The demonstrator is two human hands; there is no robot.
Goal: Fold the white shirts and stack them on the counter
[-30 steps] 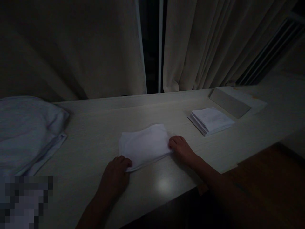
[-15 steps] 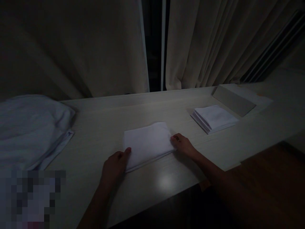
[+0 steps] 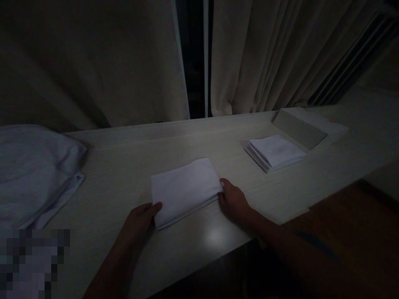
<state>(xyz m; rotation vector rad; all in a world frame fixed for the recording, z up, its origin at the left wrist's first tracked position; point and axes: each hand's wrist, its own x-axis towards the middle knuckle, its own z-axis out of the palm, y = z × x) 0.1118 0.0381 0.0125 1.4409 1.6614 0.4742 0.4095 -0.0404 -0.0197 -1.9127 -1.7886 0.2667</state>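
Note:
Between my two hands is a white folded cloth [image 3: 187, 191], a flat rectangle slightly tilted on the pale table. My left hand [image 3: 141, 218] pinches its left edge near the front corner, thumb on top and the other fingers underneath, mostly hidden. Gripping the right edge near the front corner is my right hand [image 3: 234, 201], with its fingers closed round the cloth. To the right and farther back lies a stack of folded white cloths [image 3: 276, 153], apart from my hands.
A large heap of loose white cloth [image 3: 34, 170] lies at the left. Behind the stack stands a grey-white box-like object [image 3: 299, 126]. Beige curtains [image 3: 258, 54] hang along the table's [image 3: 109, 162] raised back edge. The front edge runs diagonally, with a brown floor below at right.
The whole view has shifted slightly to the right. My right hand has closed more firmly round the cloth's right edge, and the cloth appears a little more tilted.

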